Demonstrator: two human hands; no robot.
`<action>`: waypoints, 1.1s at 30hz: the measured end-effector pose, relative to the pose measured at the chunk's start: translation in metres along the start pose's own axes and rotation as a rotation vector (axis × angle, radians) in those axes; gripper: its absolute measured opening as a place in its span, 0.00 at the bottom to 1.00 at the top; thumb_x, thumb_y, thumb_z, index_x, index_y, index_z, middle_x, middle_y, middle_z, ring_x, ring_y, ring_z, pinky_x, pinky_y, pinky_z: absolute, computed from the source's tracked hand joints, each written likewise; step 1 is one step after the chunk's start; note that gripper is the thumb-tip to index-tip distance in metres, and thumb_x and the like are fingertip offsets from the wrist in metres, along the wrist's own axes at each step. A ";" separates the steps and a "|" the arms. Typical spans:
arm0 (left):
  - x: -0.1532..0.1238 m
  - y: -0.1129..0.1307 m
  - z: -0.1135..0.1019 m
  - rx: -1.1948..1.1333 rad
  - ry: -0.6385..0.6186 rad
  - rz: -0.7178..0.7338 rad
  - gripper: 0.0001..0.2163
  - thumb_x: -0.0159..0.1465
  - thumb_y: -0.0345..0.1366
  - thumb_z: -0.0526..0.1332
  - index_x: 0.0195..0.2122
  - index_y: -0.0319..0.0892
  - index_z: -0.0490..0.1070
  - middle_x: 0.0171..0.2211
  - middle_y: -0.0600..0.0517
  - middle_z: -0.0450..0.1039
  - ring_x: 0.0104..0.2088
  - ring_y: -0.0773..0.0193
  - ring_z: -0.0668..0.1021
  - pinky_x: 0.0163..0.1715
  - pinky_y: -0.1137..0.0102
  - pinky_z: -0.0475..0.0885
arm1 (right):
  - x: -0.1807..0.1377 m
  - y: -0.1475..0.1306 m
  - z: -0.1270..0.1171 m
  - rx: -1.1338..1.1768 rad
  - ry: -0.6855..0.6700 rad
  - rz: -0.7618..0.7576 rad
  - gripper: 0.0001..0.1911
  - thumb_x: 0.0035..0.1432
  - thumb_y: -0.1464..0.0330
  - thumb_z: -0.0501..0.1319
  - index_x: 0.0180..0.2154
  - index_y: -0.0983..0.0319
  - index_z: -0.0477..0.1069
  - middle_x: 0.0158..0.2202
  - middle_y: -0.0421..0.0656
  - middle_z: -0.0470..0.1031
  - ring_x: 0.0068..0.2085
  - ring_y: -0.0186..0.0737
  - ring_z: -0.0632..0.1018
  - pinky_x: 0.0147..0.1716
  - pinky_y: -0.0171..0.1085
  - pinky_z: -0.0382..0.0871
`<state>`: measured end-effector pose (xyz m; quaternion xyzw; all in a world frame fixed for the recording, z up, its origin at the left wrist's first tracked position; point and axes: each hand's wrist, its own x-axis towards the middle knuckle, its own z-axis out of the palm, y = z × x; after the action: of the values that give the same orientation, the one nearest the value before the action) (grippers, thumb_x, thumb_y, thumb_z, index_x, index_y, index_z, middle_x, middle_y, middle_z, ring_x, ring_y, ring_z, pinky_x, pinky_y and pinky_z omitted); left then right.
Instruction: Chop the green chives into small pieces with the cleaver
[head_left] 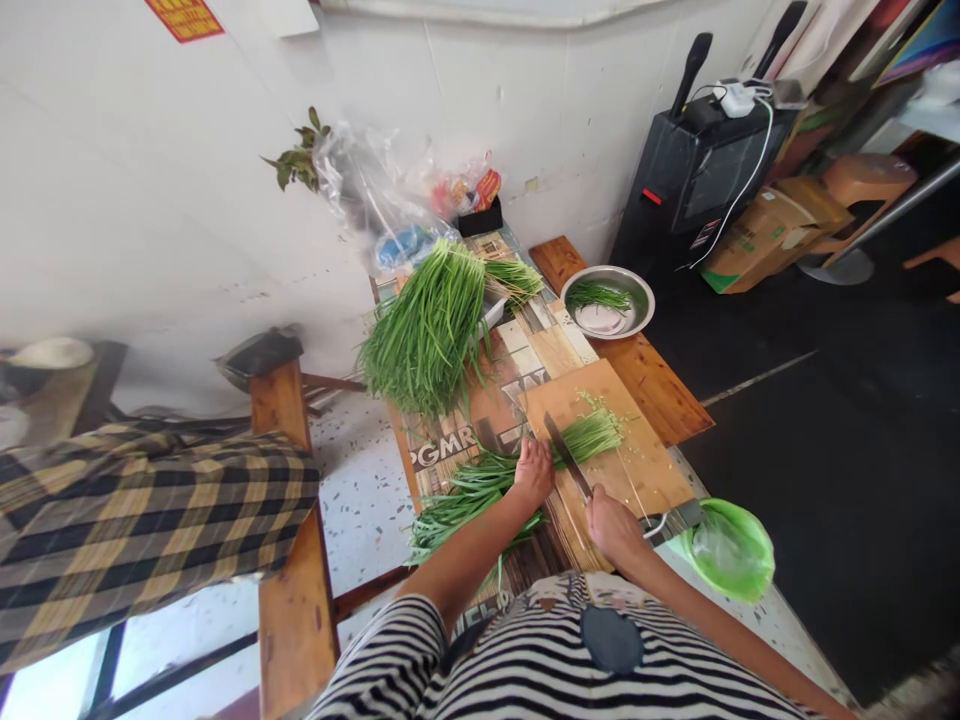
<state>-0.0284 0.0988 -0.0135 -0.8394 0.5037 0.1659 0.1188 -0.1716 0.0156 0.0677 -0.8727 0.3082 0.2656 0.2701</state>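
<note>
My left hand (534, 470) presses down on a bundle of green chives (480, 490) that lies across a wooden cutting board (637, 460), its fingers curled over the stalks. My right hand (611, 525) grips the handle of a knife (568, 457). The blade rests on the chives just right of my left fingers. The cut ends of the bundle (596, 432) lie on the board past the blade, with small green bits scattered around them.
A large pile of chives (427, 335) lies at the far end of the narrow table, beside a metal bowl (609, 300) holding a few chives. Plastic bags (375, 200) sit against the wall. A green-lined bin (731, 550) stands at my right, a plaid-covered bench (150, 510) at left.
</note>
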 end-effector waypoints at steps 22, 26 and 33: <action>0.002 -0.029 -0.091 -0.157 0.044 -0.074 0.20 0.63 0.30 0.51 0.57 0.38 0.59 0.45 0.43 0.71 0.49 0.55 0.71 0.54 0.57 0.57 | 0.047 0.015 0.029 0.040 0.165 0.010 0.18 0.67 0.66 0.42 0.42 0.68 0.67 0.38 0.53 0.78 0.41 0.42 0.79 0.35 0.34 0.63; -0.032 -0.059 -0.144 -0.176 0.191 -0.063 0.23 0.63 0.34 0.52 0.59 0.39 0.54 0.49 0.43 0.67 0.52 0.55 0.68 0.54 0.57 0.56 | 0.051 0.017 0.031 0.042 0.169 -0.006 0.18 0.67 0.66 0.43 0.42 0.69 0.67 0.38 0.54 0.77 0.40 0.41 0.79 0.36 0.34 0.63; -0.131 -0.069 -0.113 -0.072 0.468 -0.097 0.19 0.62 0.29 0.51 0.55 0.41 0.59 0.38 0.46 0.70 0.41 0.56 0.73 0.51 0.57 0.62 | 0.053 0.019 0.029 0.015 0.201 -0.040 0.16 0.66 0.67 0.45 0.41 0.69 0.68 0.37 0.55 0.77 0.39 0.43 0.79 0.34 0.35 0.62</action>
<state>-0.0071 0.1952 0.1445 -0.8818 0.4706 -0.0212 -0.0232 -0.1581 0.0007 0.0076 -0.8987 0.3183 0.1691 0.2497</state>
